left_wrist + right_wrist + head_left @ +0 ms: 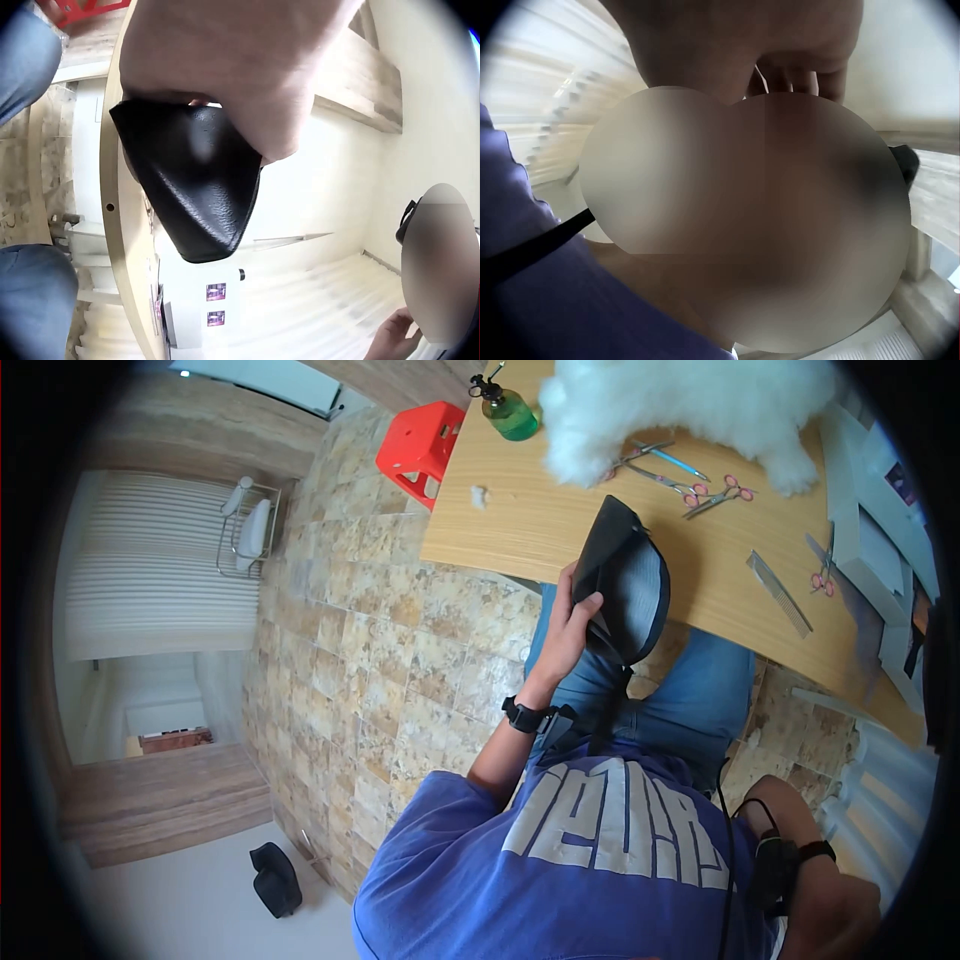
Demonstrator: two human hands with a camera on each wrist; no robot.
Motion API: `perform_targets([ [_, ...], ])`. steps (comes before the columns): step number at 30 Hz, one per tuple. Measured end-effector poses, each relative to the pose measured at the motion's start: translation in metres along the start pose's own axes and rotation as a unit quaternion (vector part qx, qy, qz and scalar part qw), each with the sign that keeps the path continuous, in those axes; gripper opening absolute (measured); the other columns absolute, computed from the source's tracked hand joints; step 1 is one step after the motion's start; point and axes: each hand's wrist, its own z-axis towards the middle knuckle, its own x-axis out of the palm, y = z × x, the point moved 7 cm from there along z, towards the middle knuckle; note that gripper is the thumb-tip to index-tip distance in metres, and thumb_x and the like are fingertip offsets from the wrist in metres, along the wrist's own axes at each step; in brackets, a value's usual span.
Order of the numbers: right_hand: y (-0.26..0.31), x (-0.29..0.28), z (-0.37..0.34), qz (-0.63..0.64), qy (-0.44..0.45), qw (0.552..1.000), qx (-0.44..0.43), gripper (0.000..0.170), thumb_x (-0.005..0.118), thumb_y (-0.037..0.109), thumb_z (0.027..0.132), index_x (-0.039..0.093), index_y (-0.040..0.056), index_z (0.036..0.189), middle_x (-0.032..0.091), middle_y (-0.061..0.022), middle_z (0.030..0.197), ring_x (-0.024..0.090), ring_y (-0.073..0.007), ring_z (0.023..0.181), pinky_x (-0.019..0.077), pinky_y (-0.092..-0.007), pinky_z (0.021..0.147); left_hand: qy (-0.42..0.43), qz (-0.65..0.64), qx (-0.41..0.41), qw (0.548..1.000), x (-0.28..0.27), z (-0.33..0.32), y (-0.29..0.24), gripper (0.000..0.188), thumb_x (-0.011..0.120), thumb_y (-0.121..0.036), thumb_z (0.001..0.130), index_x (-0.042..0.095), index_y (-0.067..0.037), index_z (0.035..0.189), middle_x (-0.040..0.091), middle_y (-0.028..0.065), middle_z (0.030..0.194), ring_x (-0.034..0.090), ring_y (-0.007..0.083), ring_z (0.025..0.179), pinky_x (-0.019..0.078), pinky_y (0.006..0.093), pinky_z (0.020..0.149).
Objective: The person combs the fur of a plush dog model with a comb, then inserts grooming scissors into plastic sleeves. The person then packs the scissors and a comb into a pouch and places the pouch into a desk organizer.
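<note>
While the person's left hand (570,630) grasped a black leather pouch (640,590), thumb against its grey lining, I could see the pouch held at the near edge of the wooden table (510,525). Just beyond that grip lay several pink-handled scissors (692,499), beneath and beside a fluffy white dog (680,405). Off to the grip's right were a metal comb (780,595) and, past it, another pair of scissors (823,575). Farther ahead, slightly left, stood a green spray bottle (510,415), with a red stool (420,445) beyond the table's left edge. The right hand (850,910) was raised near the person's head; whether it was clenched, I couldn't tell.
</note>
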Motion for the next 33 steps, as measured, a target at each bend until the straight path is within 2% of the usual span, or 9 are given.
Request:
perform_targets([
  [2, 0.008, -0.001, 0.005, -0.006, -0.017, 0.999, -0.049, 0.016, 0.071, 0.012, 0.091, 0.059, 0.0128, 0.101, 0.057, 0.0035, 0.088, 0.057, -0.0080, 0.080, 0.0493, -0.0258, 0.069, -0.007, -0.144, -0.070, 0.987, -0.003, -0.003, 0.015, 0.054, 0.052, -0.022, 0.103, 0.036, -0.004, 0.151, 0.053, 0.0078, 0.133, 0.049, 0.0155, 0.122, 0.0396, 0.0299, 0.105],
  [11, 0.032, 0.005, 0.014, -0.078, -0.034, 0.987, 0.136, 0.012, 0.064, -0.004, 0.089, 0.060, 0.0054, 0.095, 0.055, -0.0026, 0.088, 0.062, -0.0130, 0.078, 0.0534, -0.0275, 0.058, -0.020, -0.135, -0.070, 0.988, -0.016, -0.009, 0.018, 0.056, 0.051, -0.026, 0.103, 0.036, -0.004, 0.153, 0.052, 0.0079, 0.137, 0.048, 0.0143, 0.124, 0.0373, 0.0292, 0.107],
  [15, 0.012, 0.001, -0.001, 0.002, -0.057, 0.998, -0.032, 0.015, 0.066, -0.004, 0.087, 0.060, 0.0052, 0.097, 0.056, -0.0037, 0.092, 0.062, -0.0132, 0.077, 0.0535, -0.0270, 0.062, -0.005, -0.158, -0.101, 0.982, -0.027, -0.007, 0.043, 0.055, 0.050, -0.026, 0.104, 0.036, -0.005, 0.152, 0.052, 0.0079, 0.137, 0.049, 0.0147, 0.123, 0.0392, 0.0300, 0.106],
  [17, 0.012, 0.000, -0.001, -0.007, -0.078, 0.987, -0.137, 0.021, 0.069, -0.001, 0.085, 0.060, 0.0057, 0.103, 0.058, -0.0060, 0.100, 0.062, -0.0147, 0.077, 0.0557, -0.0267, 0.065, -0.060, -0.178, -0.082, 0.979, -0.030, -0.007, 0.042, 0.045, 0.049, -0.035, 0.105, 0.061, 0.001, 0.129, 0.070, 0.0069, 0.118, 0.066, 0.0163, 0.108, 0.0500, 0.0337, 0.095],
  [19, -0.001, 0.006, 0.008, -0.010, -0.033, 0.996, -0.080, 0.013, 0.070, 0.008, 0.091, 0.058, 0.0122, 0.094, 0.056, 0.0040, 0.084, 0.057, -0.0072, 0.080, 0.0489, -0.0240, 0.068, -0.061, -0.182, -0.085, 0.978, -0.029, -0.007, 0.044, 0.045, 0.049, -0.035, 0.105, 0.061, 0.001, 0.130, 0.070, 0.0072, 0.119, 0.066, 0.0162, 0.108, 0.0500, 0.0333, 0.095],
  [24, 0.000, 0.006, 0.009, -0.024, -0.035, 0.996, -0.073, 0.013, 0.070, 0.008, 0.091, 0.057, 0.0121, 0.090, 0.055, 0.0047, 0.082, 0.057, -0.0070, 0.080, 0.0489, -0.0232, 0.068, -0.057, -0.175, -0.091, 0.979, -0.028, -0.003, 0.045, 0.045, 0.048, -0.035, 0.106, 0.060, 0.000, 0.131, 0.069, 0.0074, 0.120, 0.066, 0.0159, 0.108, 0.0501, 0.0324, 0.094],
  [26, 0.001, 0.006, 0.009, -0.024, -0.035, 0.996, -0.079, 0.013, 0.069, 0.008, 0.092, 0.057, 0.0122, 0.089, 0.055, 0.0050, 0.082, 0.057, -0.0070, 0.080, 0.0489, -0.0232, 0.068, -0.007, -0.167, -0.121, 0.979, -0.024, -0.003, 0.043, 0.055, 0.049, -0.028, 0.104, 0.036, -0.003, 0.151, 0.052, 0.0085, 0.135, 0.051, 0.0146, 0.121, 0.0408, 0.0297, 0.104],
  [32, 0.003, 0.000, 0.005, 0.006, -0.034, 0.999, -0.032, 0.014, 0.067, 0.015, 0.097, 0.054, 0.0133, 0.099, 0.053, 0.0044, 0.085, 0.057, -0.0089, 0.079, 0.0493, -0.0266, 0.074, -0.018, -0.169, -0.124, 0.978, -0.028, 0.001, 0.053, 0.056, 0.049, -0.029, 0.104, 0.036, -0.002, 0.151, 0.053, 0.0093, 0.138, 0.050, 0.0157, 0.124, 0.0394, 0.0301, 0.107],
  [33, 0.017, -0.019, -0.007, -0.011, -0.147, 0.989, 0.002, 0.017, 0.073, 0.022, 0.088, 0.059, 0.0133, 0.088, 0.057, 0.0029, 0.078, 0.058, -0.0077, 0.071, 0.0479, -0.0230, 0.066, -0.019, -0.169, -0.124, 0.978, -0.026, 0.002, 0.052, 0.056, 0.049, -0.029, 0.104, 0.036, -0.002, 0.151, 0.053, 0.0093, 0.138, 0.050, 0.0157, 0.124, 0.0394, 0.0301, 0.107],
])
